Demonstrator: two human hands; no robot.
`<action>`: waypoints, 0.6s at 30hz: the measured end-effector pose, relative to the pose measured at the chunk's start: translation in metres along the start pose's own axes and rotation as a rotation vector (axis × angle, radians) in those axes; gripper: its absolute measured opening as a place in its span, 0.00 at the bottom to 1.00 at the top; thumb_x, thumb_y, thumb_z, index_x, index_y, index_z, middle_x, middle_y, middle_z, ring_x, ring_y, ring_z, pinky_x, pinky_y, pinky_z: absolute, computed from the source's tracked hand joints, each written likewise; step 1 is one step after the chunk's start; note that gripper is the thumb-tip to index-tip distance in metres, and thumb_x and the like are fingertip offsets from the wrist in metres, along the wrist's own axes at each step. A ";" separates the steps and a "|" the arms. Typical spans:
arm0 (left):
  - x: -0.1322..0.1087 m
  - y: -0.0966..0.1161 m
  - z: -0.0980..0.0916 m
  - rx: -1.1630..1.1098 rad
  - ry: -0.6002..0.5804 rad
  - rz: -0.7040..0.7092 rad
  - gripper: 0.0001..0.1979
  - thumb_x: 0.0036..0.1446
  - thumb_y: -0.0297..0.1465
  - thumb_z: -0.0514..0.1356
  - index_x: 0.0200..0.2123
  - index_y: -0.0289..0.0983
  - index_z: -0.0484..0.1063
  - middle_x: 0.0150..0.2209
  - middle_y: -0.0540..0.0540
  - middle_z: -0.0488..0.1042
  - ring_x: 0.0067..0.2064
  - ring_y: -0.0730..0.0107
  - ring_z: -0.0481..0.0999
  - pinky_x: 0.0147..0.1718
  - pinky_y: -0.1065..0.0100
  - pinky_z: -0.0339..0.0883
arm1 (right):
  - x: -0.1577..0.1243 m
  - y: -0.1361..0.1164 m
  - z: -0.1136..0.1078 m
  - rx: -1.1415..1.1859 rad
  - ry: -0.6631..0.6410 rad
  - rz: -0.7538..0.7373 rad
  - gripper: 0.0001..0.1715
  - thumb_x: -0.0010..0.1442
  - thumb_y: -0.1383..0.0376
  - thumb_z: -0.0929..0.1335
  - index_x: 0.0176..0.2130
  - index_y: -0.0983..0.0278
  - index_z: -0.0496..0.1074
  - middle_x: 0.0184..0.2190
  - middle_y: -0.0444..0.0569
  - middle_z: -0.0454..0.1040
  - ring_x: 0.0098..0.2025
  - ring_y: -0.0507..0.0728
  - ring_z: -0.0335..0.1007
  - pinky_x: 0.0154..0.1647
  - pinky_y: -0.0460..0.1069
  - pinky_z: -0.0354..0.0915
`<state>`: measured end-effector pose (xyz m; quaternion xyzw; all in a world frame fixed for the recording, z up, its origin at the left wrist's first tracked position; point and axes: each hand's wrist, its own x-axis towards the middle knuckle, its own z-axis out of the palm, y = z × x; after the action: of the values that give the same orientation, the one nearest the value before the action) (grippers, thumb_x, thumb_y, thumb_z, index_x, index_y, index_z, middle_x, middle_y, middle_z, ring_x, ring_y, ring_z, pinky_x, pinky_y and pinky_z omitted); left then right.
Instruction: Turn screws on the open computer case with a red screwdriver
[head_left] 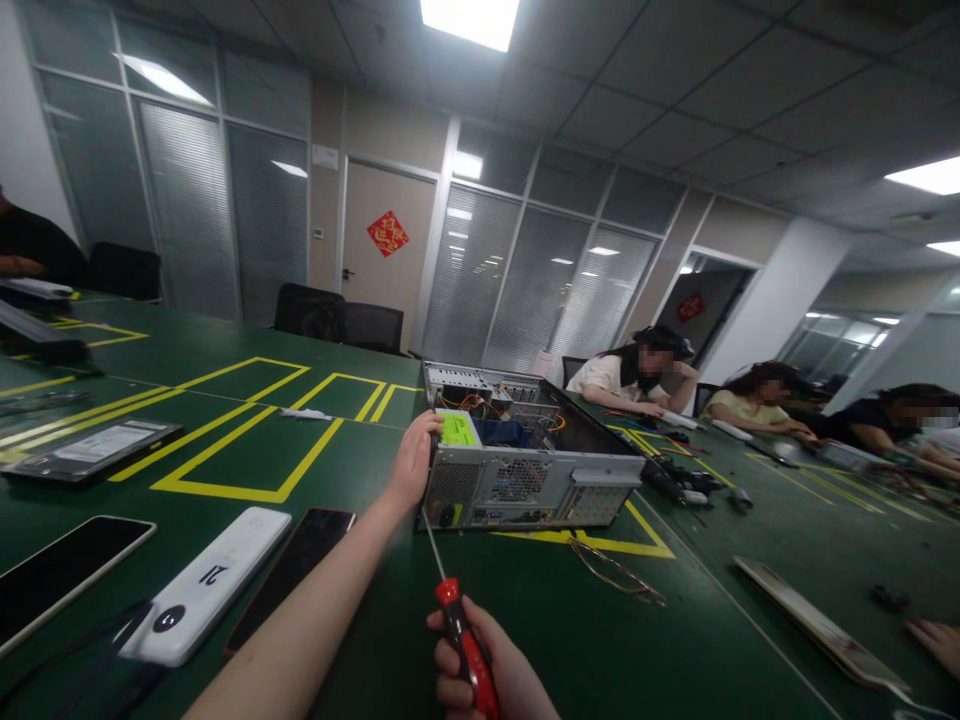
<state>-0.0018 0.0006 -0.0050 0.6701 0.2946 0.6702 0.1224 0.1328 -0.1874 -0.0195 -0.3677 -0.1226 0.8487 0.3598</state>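
Green tabletop (390,625) spreads below; the right hand (510,665) wraps its fingers around a screwdriver (454,612), and beyond them lies an open computer case (551,482), its edge gripped by the left hand (411,465).

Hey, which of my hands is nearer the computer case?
Left. Your left hand is against the left side of the computer case; your right hand is farther off, nearer you, holding a screwdriver.

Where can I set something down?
Nearest you, bare table lies between the screwdriver and the long flat device at right. Another patch sits between the hard drive and your left hand. Crowded: front left, with two phones and a white device; right of the case, with cables.
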 end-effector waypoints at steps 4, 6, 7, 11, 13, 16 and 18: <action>0.000 0.001 -0.001 -0.003 -0.006 0.003 0.19 0.65 0.39 0.39 0.38 0.38 0.67 0.48 0.41 0.71 0.58 0.62 0.65 0.59 0.54 0.57 | -0.008 -0.003 0.008 -0.018 -0.032 -0.205 0.20 0.57 0.52 0.66 0.37 0.67 0.70 0.17 0.40 0.66 0.13 0.44 0.52 0.11 0.39 0.43; 0.000 0.000 0.000 -0.004 -0.003 0.007 0.19 0.65 0.39 0.39 0.38 0.38 0.67 0.48 0.41 0.71 0.58 0.62 0.65 0.59 0.53 0.57 | -0.010 -0.006 0.010 -0.007 -0.015 -0.261 0.21 0.54 0.52 0.69 0.38 0.67 0.70 0.17 0.39 0.66 0.14 0.43 0.52 0.11 0.38 0.41; 0.000 0.000 0.000 -0.005 -0.003 0.008 0.19 0.65 0.39 0.39 0.38 0.38 0.67 0.47 0.41 0.71 0.58 0.62 0.65 0.59 0.53 0.57 | -0.010 -0.007 0.011 -0.004 -0.009 -0.274 0.21 0.53 0.52 0.70 0.38 0.67 0.70 0.17 0.39 0.66 0.14 0.43 0.51 0.11 0.38 0.41; 0.000 -0.003 0.001 -0.010 0.001 0.023 0.19 0.65 0.39 0.40 0.39 0.38 0.66 0.47 0.41 0.71 0.57 0.63 0.65 0.59 0.54 0.57 | -0.006 -0.010 0.012 -0.012 -0.012 -0.272 0.23 0.51 0.53 0.71 0.39 0.68 0.70 0.18 0.40 0.66 0.15 0.43 0.51 0.12 0.38 0.40; 0.000 -0.003 0.001 -0.010 0.007 0.033 0.18 0.65 0.38 0.40 0.38 0.38 0.66 0.47 0.41 0.71 0.57 0.63 0.66 0.59 0.55 0.58 | -0.003 -0.011 0.011 -0.015 -0.006 -0.273 0.23 0.51 0.53 0.71 0.39 0.68 0.70 0.18 0.40 0.66 0.15 0.43 0.51 0.12 0.39 0.41; 0.000 -0.004 0.002 -0.007 0.015 0.037 0.18 0.66 0.38 0.40 0.38 0.38 0.66 0.47 0.42 0.72 0.56 0.64 0.66 0.58 0.55 0.58 | -0.001 -0.010 0.010 -0.016 -0.007 -0.282 0.23 0.51 0.53 0.71 0.39 0.68 0.70 0.18 0.39 0.65 0.15 0.43 0.51 0.12 0.39 0.40; 0.000 -0.004 0.002 -0.003 0.017 0.036 0.18 0.66 0.38 0.40 0.38 0.38 0.67 0.47 0.42 0.71 0.56 0.64 0.66 0.58 0.55 0.59 | -0.002 -0.010 0.011 -0.011 -0.013 -0.288 0.23 0.51 0.53 0.71 0.38 0.69 0.71 0.18 0.40 0.65 0.15 0.43 0.51 0.12 0.39 0.41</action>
<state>-0.0008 0.0043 -0.0074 0.6695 0.2823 0.6784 0.1087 0.1315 -0.1807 -0.0062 -0.3426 -0.1810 0.7900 0.4752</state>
